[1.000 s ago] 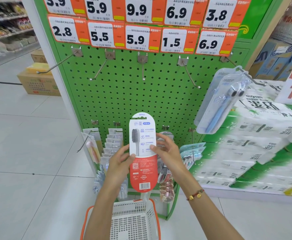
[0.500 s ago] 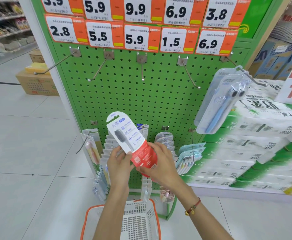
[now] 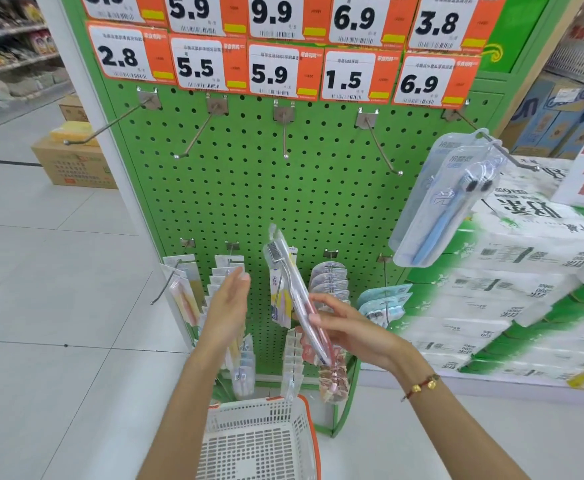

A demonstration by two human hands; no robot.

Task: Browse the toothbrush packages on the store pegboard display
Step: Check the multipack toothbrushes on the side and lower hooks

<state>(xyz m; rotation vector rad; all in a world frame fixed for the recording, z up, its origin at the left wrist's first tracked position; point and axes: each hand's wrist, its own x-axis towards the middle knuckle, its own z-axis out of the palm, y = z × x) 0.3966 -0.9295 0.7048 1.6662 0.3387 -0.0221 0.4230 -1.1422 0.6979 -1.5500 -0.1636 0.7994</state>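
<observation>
My right hand (image 3: 347,329) pinches the red-and-white carded toothbrush package (image 3: 295,299) low on its edge, fingers (image 3: 321,318) curled round it, so the card stands edge-on to me and tilts up to the left, its grey brush head showing near the top. My left hand (image 3: 226,306) hangs just beside it with fingers straight and relaxed, holding nothing and not touching the card. Behind both hands is the green perforated metal pegboard (image 3: 249,188), where the lower row of hooks carries stacked toothbrush packs (image 3: 328,284) and the upper row is mostly bare wire hooks (image 3: 283,136); only a clear blister pack with a blue toothbrush (image 3: 446,209) hangs at the upper right. I judge the browsing to be partway: one package is off its hook and in hand, while the other hanging packs look untouched, and this one has neither gone back on a hook nor into the basket. Orange-and-white price tags (image 3: 280,74) line the top of the board. Below me sits a white plastic shopping basket with an orange rim (image 3: 309,431) on the pale tiled floor (image 3: 41,375); wrapped tissue bundles (image 3: 512,292) are stacked to the right, and a brown cardboard box (image 3: 72,164) stands further left.
</observation>
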